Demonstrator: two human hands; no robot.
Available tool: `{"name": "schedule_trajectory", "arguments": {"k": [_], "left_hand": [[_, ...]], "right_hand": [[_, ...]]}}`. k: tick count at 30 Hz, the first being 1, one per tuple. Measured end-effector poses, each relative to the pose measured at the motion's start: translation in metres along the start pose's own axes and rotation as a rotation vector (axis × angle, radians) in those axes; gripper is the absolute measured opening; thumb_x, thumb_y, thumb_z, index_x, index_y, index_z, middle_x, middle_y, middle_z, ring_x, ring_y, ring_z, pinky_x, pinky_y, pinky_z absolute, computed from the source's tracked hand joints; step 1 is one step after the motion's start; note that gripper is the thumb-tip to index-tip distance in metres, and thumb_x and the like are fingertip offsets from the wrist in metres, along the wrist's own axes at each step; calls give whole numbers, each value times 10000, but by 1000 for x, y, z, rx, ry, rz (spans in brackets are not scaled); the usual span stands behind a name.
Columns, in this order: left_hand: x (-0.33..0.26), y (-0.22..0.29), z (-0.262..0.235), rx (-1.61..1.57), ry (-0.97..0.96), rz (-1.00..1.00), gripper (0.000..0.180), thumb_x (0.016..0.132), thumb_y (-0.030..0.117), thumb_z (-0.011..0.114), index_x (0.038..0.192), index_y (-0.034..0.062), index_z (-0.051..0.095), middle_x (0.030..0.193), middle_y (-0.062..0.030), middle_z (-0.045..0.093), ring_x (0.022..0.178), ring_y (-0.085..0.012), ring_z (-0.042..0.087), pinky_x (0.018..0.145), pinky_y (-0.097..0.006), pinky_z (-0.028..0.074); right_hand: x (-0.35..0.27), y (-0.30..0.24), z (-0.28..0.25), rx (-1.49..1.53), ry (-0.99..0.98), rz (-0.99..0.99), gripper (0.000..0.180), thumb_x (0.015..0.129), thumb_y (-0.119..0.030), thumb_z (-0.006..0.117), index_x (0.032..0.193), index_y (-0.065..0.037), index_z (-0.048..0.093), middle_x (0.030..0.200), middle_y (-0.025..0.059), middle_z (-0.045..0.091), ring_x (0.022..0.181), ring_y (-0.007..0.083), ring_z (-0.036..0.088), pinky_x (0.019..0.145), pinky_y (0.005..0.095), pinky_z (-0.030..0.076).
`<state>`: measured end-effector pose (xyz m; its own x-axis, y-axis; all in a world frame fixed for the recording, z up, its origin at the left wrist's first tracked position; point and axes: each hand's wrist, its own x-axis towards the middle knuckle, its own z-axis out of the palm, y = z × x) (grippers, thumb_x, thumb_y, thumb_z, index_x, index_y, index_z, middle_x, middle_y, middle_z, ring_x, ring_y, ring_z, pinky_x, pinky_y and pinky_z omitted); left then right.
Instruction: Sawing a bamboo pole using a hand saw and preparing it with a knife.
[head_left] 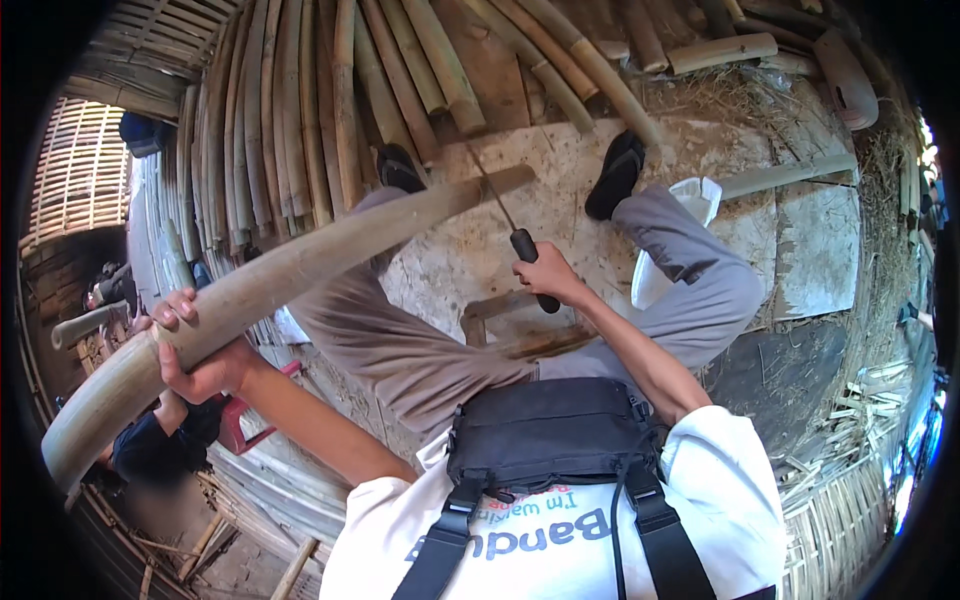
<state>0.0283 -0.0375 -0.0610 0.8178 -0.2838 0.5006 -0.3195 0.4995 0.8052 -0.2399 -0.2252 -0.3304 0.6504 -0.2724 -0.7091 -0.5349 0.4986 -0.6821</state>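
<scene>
A thick, pale bamboo pole (300,260) slants from the lower left up to the middle, across my left leg. My left hand (208,368) is closed round it near its thick lower end, fingers curled over the far side. In my right hand (552,274) is a long-bladed knife (522,245), held by its black handle. The narrow blade points up and away, crossing at the far tip of the pole. Whether the edge touches the bamboo I cannot tell.
Several bamboo poles (270,120) lie side by side at the far left. A stained pale board (440,260) lies between my feet. A white container (690,200) is beside my right leg. Another person in dark clothing (170,440) sits at the lower left by a red chair (240,425).
</scene>
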Motion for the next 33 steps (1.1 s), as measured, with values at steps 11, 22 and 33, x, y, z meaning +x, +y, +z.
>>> {"name": "schedule_trajectory", "arguments": {"k": [11, 22, 33], "left_hand": [[-1, 11, -2, 23, 84, 10, 394, 665, 221, 548, 1007, 39, 475, 791, -75, 477, 758, -211, 471, 861, -396, 365], [11, 8, 1, 31, 76, -24, 404, 669, 230, 528, 1023, 45, 464, 794, -82, 466, 765, -215, 477, 869, -411, 349], [6, -9, 43, -29, 58, 18, 429, 674, 228, 519, 1048, 38, 424, 819, -88, 459, 765, -213, 469, 829, -396, 355]], "right_hand": [[-11, 8, 7, -61, 28, 78, 141, 740, -89, 572, 659, 7, 507, 528, 47, 503, 401, 117, 475, 372, 262, 368], [-15, 7, 4, -188, 33, -76, 198, 711, -146, 585, 634, 29, 535, 510, 89, 545, 431, 174, 554, 429, 321, 439], [-1, 13, -32, -561, 150, -138, 224, 707, -186, 603, 627, 15, 542, 519, 79, 552, 434, 165, 556, 423, 309, 437]]}}
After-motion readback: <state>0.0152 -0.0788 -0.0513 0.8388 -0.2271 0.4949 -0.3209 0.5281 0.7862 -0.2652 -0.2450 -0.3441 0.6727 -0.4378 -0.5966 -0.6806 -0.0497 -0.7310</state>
